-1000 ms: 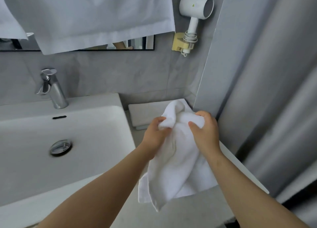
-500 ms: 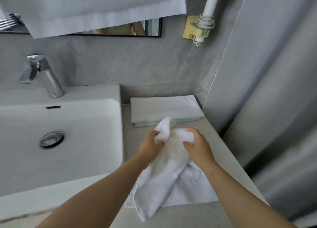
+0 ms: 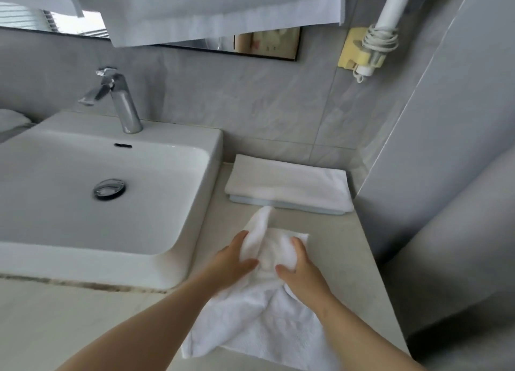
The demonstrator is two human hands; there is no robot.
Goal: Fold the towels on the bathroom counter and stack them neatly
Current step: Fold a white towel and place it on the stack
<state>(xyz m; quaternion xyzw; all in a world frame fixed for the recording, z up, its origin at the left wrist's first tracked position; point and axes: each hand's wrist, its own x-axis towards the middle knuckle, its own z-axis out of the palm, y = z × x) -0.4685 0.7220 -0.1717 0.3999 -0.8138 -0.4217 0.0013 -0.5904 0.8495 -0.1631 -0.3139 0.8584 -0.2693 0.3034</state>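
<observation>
Both hands grasp a white towel [image 3: 259,323] on the counter [image 3: 345,259].
The left hand [image 3: 232,262] and right hand [image 3: 301,270] pinch its bunched far end; the near part lies flat, right of the sink [image 3: 192,248]. A folded towel [image 3: 287,185] sits farther back.

- The hair dryer [image 3: 394,10] loses its head past the top edge.
- The hanging towel [image 3: 223,5] covers most of the mirror [image 3: 267,43].
- Only a pale blue edge [image 3: 278,203] shows under the folded towel [image 3: 287,183].
- Folds of the loose towel [image 3: 259,329] bury some fingers of the gripping left hand [image 3: 231,262] and right hand [image 3: 303,273].
</observation>
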